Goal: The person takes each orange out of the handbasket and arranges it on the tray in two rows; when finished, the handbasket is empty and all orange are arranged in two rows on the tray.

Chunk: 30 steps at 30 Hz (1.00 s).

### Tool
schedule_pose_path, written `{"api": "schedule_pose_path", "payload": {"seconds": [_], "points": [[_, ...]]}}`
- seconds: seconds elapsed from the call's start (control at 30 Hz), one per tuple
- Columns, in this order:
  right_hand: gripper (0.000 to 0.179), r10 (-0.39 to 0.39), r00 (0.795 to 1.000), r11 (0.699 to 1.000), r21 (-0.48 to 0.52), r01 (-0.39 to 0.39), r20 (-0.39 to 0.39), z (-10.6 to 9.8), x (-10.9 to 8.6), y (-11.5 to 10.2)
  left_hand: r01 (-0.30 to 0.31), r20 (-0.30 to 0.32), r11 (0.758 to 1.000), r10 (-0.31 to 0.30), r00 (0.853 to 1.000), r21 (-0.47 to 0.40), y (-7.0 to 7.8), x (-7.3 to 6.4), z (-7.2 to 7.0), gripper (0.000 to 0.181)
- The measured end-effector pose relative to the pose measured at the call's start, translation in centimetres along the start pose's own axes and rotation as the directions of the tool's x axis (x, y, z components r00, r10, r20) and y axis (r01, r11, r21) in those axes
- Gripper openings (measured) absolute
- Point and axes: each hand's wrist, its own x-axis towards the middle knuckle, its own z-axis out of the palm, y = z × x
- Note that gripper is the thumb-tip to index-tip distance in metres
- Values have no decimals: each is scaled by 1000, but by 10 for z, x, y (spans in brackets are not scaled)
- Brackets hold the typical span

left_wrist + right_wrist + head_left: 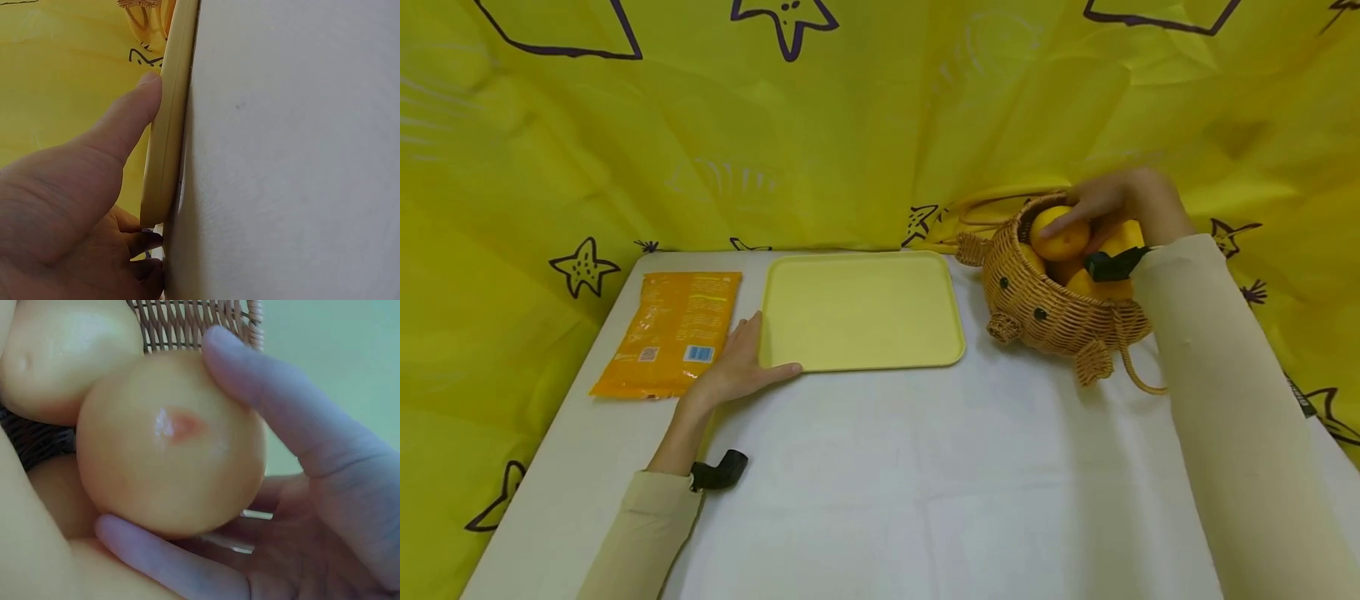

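Item 1: round fruit [172,456], qty 1. Smooth, yel.-orange, approx. spherical; glossy highlight & small reddish spot facing the wrist cam. Loc.: mouth of wicker basket, R side of desk [925,475]. Held by R hand [1123,193]: thumb one side, fingers the other, pinching the fruit betw.

Item 2: wicker basket [1052,329]. Tan-brown weave, animal face w/ snout, 2 dk. eyes, ears; looped handle. Contents: other fruit [69,362], similar yel. tone, partly hidden by R hand & sleeve.

Item 3: yellow tray [861,308]. Rect., rounded corners, flat on desk, betw. packet & basket. L hand [740,367] at near L corner: thumb straight vs. near edge, spread well apart from the other fingers, which lie by the L side.

Item 4: orange packet [673,333]. Flat, shiny, pale print, blue-white label. Just beside L hand.

Surroundings: white desk covering; yel. backdrop [835,150] w/ dk. star outlines.
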Motion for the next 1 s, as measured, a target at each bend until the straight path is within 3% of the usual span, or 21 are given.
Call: {"api": "schedule_pose_path", "payload": {"seconds": [0.17, 0.53, 0.7, 0.87, 1.0], "points": [[74, -18, 1000, 999, -32, 18, -7, -4, -8, 2, 6, 18, 1000, -6, 1000, 5, -1, 0, 0, 117], [101, -25, 999, 996, -89, 22, -30, -9, -28, -7, -5, 3, 1000, 5, 1000, 4, -3, 3, 0, 119], [84, -110, 993, 991, -77, 106, -46, -8, -41, -4, -6, 3, 1000, 6, 1000, 8, -2, 3, -1, 118], [76, -171, 977, 983, -90, 160, -130, -6, -50, -2, 1, 2, 1000, -1, 1000, 12, -2, 2, -1, 117], [77, -210, 945, 977, -91, 192, -251, -2, -58, 2, 1, 7, 1000, -1, 1000, 13, -2, 2, -1, 118]]}}
